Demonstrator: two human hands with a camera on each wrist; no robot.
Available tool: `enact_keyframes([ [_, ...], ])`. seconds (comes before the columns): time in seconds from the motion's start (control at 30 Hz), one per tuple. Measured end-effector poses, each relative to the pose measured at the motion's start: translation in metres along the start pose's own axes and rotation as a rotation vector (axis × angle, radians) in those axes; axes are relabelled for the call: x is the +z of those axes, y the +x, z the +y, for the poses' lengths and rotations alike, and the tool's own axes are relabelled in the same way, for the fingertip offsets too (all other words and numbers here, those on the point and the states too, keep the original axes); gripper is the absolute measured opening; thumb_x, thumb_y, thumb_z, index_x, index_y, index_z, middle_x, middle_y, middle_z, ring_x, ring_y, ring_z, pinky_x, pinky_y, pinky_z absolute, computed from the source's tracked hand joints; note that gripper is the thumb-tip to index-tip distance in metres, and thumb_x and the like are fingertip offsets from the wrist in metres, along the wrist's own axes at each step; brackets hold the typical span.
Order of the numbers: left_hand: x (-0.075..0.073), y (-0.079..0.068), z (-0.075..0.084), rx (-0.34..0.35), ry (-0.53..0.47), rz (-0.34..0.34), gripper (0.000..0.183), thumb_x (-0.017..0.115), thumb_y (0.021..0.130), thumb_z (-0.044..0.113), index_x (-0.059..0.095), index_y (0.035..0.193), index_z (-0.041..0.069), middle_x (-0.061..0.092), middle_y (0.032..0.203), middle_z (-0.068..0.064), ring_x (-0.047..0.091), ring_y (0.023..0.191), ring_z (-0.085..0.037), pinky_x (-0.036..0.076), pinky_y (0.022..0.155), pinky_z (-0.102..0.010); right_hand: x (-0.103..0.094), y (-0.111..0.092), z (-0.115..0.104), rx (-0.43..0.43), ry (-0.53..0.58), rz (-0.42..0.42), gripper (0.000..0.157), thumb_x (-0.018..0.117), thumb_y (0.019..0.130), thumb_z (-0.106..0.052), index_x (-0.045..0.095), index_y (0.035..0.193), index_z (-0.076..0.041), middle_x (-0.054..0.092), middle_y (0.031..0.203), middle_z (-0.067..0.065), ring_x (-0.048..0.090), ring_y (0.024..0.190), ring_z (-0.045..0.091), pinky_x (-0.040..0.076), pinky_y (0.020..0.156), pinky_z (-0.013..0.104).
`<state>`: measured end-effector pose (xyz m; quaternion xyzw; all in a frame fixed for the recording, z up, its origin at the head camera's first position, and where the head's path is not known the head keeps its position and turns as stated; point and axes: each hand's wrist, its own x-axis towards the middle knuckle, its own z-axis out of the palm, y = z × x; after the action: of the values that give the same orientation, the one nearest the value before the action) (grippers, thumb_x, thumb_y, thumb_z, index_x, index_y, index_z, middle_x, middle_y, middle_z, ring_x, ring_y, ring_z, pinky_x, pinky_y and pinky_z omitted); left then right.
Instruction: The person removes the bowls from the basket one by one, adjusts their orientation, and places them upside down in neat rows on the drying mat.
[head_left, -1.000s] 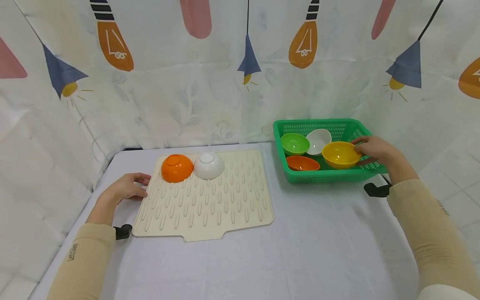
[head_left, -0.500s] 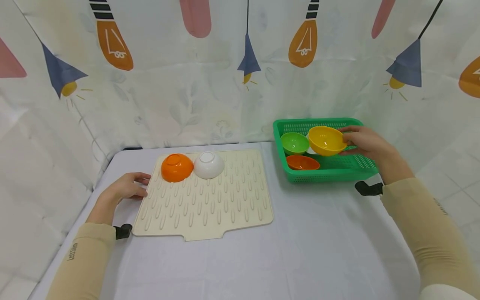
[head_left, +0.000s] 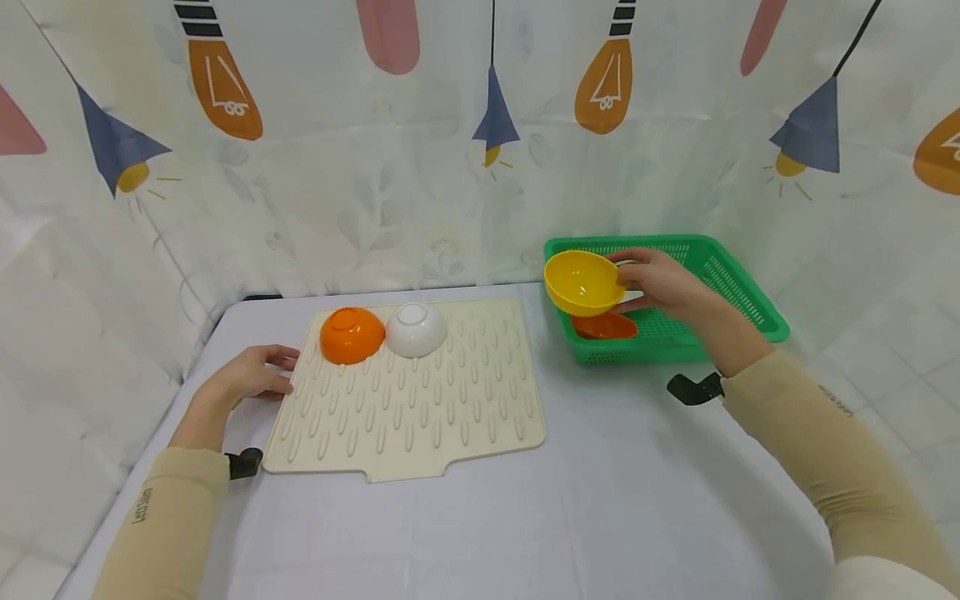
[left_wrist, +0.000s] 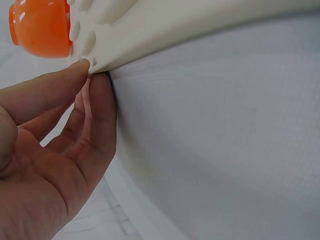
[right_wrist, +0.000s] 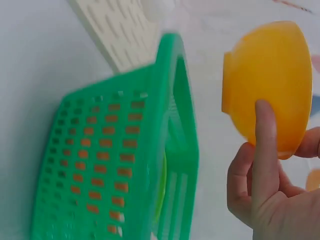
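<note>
My right hand (head_left: 660,282) grips a yellow bowl (head_left: 583,283) by its side, mouth up, over the left part of the green basket (head_left: 750,308). In the right wrist view the bowl (right_wrist: 272,75) is clear of the basket rim, with a finger laid along its outside. My left hand (head_left: 258,372) pinches the left edge of a cream draining mat (head_left: 420,417); the left wrist view has the thumb (left_wrist: 60,85) and fingers meeting at that edge. An orange bowl (head_left: 351,335) and a white bowl (head_left: 416,330) sit upside down side by side on the mat's far left.
Inside the basket lies another orange bowl (head_left: 604,326), partly covered by the yellow one. A sliver of a green bowl (right_wrist: 161,187) shows in the right wrist view. A white cloth covers the table (head_left: 600,500), and a printed curtain (head_left: 420,183) hangs behind.
My right hand has lifted the yellow bowl from the basket's right side and carried it left, now hiding the green bowl in the head view. The left hand stays at the mat's edge.
</note>
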<state>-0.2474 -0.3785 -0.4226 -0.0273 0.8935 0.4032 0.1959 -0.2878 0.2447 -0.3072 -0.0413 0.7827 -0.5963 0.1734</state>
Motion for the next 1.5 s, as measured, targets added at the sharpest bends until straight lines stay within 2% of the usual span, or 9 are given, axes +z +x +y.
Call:
enact_keyframes([
  [0.17,-0.001,-0.001,0.000,0.006,-0.008,0.001,0.070,0.069,0.088,-0.007,0.034,0.147,-0.016,0.042,0.137,-0.035,0.061,0.093,-0.025,0.059,0.078,-0.030,0.032,0.005,-0.001,0.018,0.054,-0.020,0.053,0.049,0.100,-0.004,0.038,0.151,0.001,0.053,0.131,0.020,0.066,0.099,0.025,0.056,0.091,0.049],
  [0.33,0.000,-0.002,0.001,0.008,-0.013,0.001,0.070,0.069,0.087,-0.008,0.034,0.147,-0.016,0.043,0.136,-0.035,0.062,0.092,-0.024,0.059,0.077,-0.030,0.059,0.009,-0.001,0.016,0.024,-0.063,0.054,0.050,0.098,-0.004,0.041,0.150,0.000,0.053,0.134,0.024,0.067,0.099,0.029,0.058,0.089,0.047],
  [0.53,0.001,-0.003,0.001,0.003,-0.012,0.004,0.070,0.070,0.086,-0.008,0.035,0.146,-0.017,0.043,0.135,-0.035,0.062,0.089,-0.023,0.059,0.076,-0.030,0.085,0.013,-0.001,-0.008,0.082,-0.123,0.052,0.049,0.094,0.002,0.045,0.146,0.003,0.053,0.132,0.024,0.066,0.097,0.032,0.059,0.086,0.051],
  [0.7,0.001,-0.003,0.001,0.008,-0.010,0.009,0.070,0.070,0.086,-0.009,0.035,0.146,-0.017,0.043,0.134,-0.035,0.061,0.089,-0.022,0.059,0.075,-0.030,0.104,0.018,0.003,-0.010,0.069,-0.122,0.049,0.051,0.095,0.002,0.047,0.143,0.001,0.057,0.131,0.022,0.065,0.099,0.032,0.057,0.087,0.057],
  [1.07,0.002,-0.004,0.006,0.012,0.068,0.044,0.073,0.073,0.087,-0.002,0.033,0.146,-0.017,0.042,0.135,-0.038,0.062,0.090,-0.027,0.059,0.076,-0.031,0.139,0.031,0.021,0.090,0.023,-0.162,0.048,0.050,0.096,0.003,0.047,0.143,-0.004,0.054,0.135,0.019,0.063,0.105,0.033,0.062,0.079,0.045],
  [1.17,0.002,-0.005,0.012,0.004,0.099,0.094,0.076,0.074,0.090,0.006,0.031,0.149,-0.016,0.038,0.139,-0.042,0.063,0.097,-0.035,0.060,0.080,-0.035,0.144,0.033,0.024,0.088,0.031,-0.164,0.047,0.050,0.096,0.002,0.047,0.143,-0.002,0.055,0.133,0.020,0.063,0.103,0.033,0.062,0.078,0.045],
  [1.3,0.004,-0.009,0.023,0.009,0.120,0.227,0.066,0.069,0.096,0.017,0.039,0.147,-0.012,0.042,0.137,-0.040,0.063,0.103,-0.042,0.061,0.080,-0.039,0.147,0.034,0.026,0.083,0.039,-0.161,0.047,0.052,0.096,0.000,0.047,0.142,-0.001,0.057,0.128,0.021,0.062,0.101,0.033,0.062,0.078,0.046],
  [1.43,0.010,-0.016,0.041,0.025,0.051,0.352,0.056,0.063,0.102,0.028,0.049,0.142,-0.007,0.052,0.131,-0.031,0.062,0.103,-0.041,0.061,0.076,-0.033,0.148,0.035,0.028,0.089,0.042,-0.150,0.046,0.053,0.097,-0.001,0.048,0.142,-0.001,0.057,0.128,0.020,0.061,0.101,0.032,0.062,0.077,0.045],
  [1.5,0.014,-0.020,0.053,0.048,-0.013,0.377,0.054,0.061,0.104,0.032,0.051,0.142,-0.005,0.055,0.129,-0.027,0.061,0.103,-0.038,0.060,0.074,-0.028,0.149,0.035,0.029,0.092,0.045,-0.142,0.046,0.054,0.097,-0.001,0.048,0.142,-0.001,0.057,0.129,0.020,0.061,0.102,0.032,0.062,0.077,0.045],
])
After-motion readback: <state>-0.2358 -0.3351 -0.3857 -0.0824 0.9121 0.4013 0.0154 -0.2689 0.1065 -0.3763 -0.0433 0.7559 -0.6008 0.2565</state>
